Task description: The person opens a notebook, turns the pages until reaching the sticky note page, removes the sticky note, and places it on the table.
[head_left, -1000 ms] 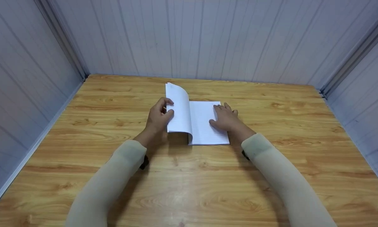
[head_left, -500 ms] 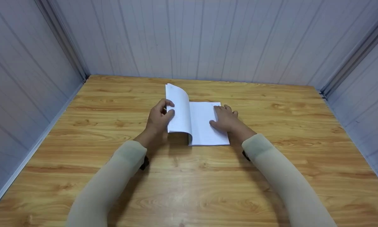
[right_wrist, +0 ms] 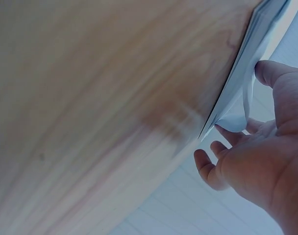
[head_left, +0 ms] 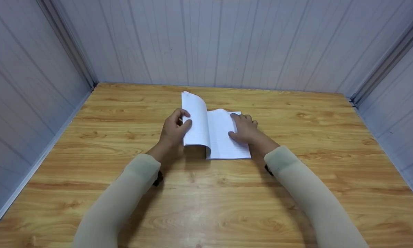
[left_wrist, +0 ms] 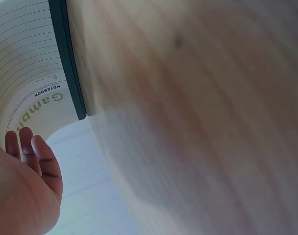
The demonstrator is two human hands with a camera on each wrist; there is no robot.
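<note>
An open notebook (head_left: 223,137) with lined white pages lies on the wooden table. Its left part, a bundle of pages with the cover (left_wrist: 46,105), stands raised and curved; the cover shows printed lettering and a dark green spine (left_wrist: 65,58). My left hand (head_left: 173,127) grips this bundle by its outer edge, thumb on the page side and fingers behind. On the right part, my right hand (head_left: 245,128) has its thumb and fingers at the outer edge of the top page (right_wrist: 248,93). That page bulges up, lifted from those under it at the far side.
The wooden table (head_left: 199,206) stretches around the notebook. Pale panelled walls (head_left: 206,41) rise at its back and both sides. Light sleeves (head_left: 296,179) cover both forearms, and a dark wrist device (head_left: 158,178) shows under the left cuff.
The top right page has buckled upward at its far edge, where it lay flat before. My right fingers have drawn slightly inward. The left hand and the raised bundle have hardly moved.
</note>
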